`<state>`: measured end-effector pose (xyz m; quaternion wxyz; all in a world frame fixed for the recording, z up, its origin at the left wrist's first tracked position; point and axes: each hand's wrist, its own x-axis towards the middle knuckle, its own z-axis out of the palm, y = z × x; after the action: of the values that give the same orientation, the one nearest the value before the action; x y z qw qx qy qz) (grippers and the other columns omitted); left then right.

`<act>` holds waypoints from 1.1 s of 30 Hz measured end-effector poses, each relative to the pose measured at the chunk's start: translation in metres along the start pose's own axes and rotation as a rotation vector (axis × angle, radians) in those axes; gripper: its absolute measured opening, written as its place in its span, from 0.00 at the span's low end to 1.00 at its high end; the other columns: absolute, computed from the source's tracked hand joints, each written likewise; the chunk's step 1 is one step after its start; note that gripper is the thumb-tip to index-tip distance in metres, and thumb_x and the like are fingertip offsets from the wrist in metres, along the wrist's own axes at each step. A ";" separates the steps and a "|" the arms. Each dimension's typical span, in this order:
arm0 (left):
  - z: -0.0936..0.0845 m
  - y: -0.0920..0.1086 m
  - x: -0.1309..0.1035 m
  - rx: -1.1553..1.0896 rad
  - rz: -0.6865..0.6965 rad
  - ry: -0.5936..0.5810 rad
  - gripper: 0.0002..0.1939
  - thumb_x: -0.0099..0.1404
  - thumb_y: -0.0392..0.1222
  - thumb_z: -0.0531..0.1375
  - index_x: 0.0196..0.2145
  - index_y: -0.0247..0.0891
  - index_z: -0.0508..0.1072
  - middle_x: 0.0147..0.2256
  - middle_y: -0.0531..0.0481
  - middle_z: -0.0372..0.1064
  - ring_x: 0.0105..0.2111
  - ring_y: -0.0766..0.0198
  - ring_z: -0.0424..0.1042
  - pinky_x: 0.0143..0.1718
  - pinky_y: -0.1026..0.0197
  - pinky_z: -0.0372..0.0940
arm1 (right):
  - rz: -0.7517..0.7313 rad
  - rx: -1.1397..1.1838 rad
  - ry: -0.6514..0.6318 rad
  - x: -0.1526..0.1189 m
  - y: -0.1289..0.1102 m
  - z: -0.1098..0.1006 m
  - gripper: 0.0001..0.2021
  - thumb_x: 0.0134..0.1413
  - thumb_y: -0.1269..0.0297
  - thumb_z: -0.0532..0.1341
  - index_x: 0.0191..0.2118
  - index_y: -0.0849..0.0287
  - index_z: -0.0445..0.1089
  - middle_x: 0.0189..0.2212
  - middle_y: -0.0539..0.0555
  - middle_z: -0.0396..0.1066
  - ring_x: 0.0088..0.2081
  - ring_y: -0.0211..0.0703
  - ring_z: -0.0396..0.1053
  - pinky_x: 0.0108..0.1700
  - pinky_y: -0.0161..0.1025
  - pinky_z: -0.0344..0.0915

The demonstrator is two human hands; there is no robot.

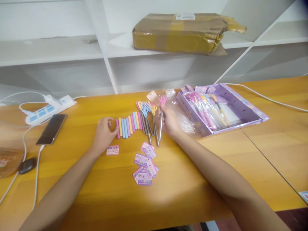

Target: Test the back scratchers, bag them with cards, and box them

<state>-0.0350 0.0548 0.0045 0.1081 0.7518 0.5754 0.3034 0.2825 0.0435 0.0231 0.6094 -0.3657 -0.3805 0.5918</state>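
Pink back scratcher (160, 128) with a metallic rod is in the right hand (166, 120), above the wooden table (101, 199). This hand closes its fingers around the rod, and the small hand-shaped head points away from the person. Just to its left, other back scratchers (145, 111) lie together like a fan, with blue, yellow and pink heads and with their rods toward the person.

The left hand (104, 133) is beside the left end of a row of coloured tubes (128, 126). Its fingers are bent and the thumb stays apart from them, with nothing held between; whether the thumb touches the first pink tube, I cannot tell. These tubes are pink, yellow, blue and purple, and they lie side by side.

Below the left hand lies a single card (112, 150), and nearer to the middle there is an overlapping group of cards (145, 166). Right of the right hand, clear plastic bags (187, 125) rest near an open purple box (240, 99), which contains some wrapped items (207, 109).
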 end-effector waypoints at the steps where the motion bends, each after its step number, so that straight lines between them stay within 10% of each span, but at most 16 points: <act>1: 0.001 -0.001 -0.001 -0.004 -0.018 -0.021 0.16 0.68 0.45 0.67 0.50 0.41 0.69 0.36 0.51 0.65 0.41 0.53 0.70 0.45 0.50 0.66 | 0.021 0.034 -0.003 0.000 0.006 -0.001 0.23 0.64 0.42 0.67 0.30 0.54 0.63 0.17 0.41 0.48 0.16 0.31 0.44 0.17 0.30 0.44; 15: 0.001 -0.002 0.000 -0.119 -0.161 -0.037 0.23 0.62 0.36 0.65 0.55 0.40 0.70 0.41 0.48 0.76 0.37 0.56 0.75 0.47 0.50 0.70 | 0.186 0.130 -0.077 0.007 0.015 -0.016 0.19 0.65 0.46 0.64 0.32 0.55 0.64 0.16 0.42 0.62 0.15 0.31 0.46 0.19 0.31 0.46; 21: -0.001 0.017 -0.010 -0.113 0.098 0.073 0.12 0.73 0.40 0.60 0.52 0.41 0.77 0.46 0.44 0.70 0.43 0.56 0.74 0.47 0.53 0.72 | 0.177 0.101 -0.083 0.006 0.016 -0.017 0.22 0.65 0.40 0.60 0.31 0.54 0.64 0.16 0.44 0.64 0.14 0.33 0.50 0.19 0.32 0.47; 33: 0.003 0.022 -0.028 -0.234 0.416 -0.271 0.19 0.78 0.40 0.55 0.61 0.47 0.77 0.45 0.46 0.77 0.41 0.59 0.76 0.46 0.59 0.70 | 0.136 -0.019 -0.164 -0.001 0.023 -0.013 0.22 0.64 0.40 0.60 0.31 0.53 0.62 0.18 0.47 0.70 0.14 0.33 0.52 0.18 0.31 0.49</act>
<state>-0.0194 0.0224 0.0041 0.2058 0.8699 0.3500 0.2799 0.2841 0.0437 -0.0029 0.5309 -0.3467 -0.4091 0.6562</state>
